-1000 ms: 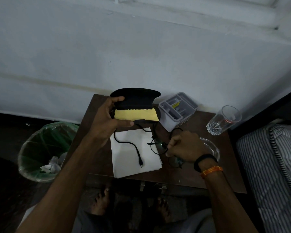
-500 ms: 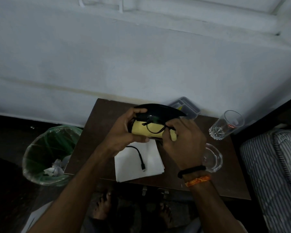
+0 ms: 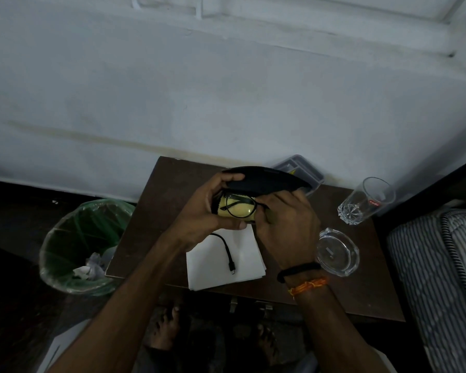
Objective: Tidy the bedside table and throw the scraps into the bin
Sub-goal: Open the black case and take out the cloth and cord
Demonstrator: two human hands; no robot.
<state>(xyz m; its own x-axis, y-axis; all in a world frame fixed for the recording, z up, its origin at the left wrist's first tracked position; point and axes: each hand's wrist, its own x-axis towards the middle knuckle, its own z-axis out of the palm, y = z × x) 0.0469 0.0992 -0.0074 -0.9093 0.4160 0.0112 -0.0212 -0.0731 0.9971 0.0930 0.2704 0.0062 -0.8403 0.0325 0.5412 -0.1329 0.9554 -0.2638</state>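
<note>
- Above the bedside table (image 3: 156, 211), left hand (image 3: 202, 211) grips open black glasses case (image 3: 264, 180).
- Right hand (image 3: 285, 224) pinches eyeglasses (image 3: 240, 207) against the yellow cloth (image 3: 236, 211) inside.
- Green-lined bin (image 3: 73, 238) stands left.

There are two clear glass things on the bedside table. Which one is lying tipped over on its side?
The tall drinking glass near the wall, with red print on it, lies on its side. The low round glass dish, nearer the right hand, sits flat.

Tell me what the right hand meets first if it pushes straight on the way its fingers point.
The right hand points left into the open black case, so the glasses it holds would press onto the yellow cloth first, then likely the left hand.
</note>
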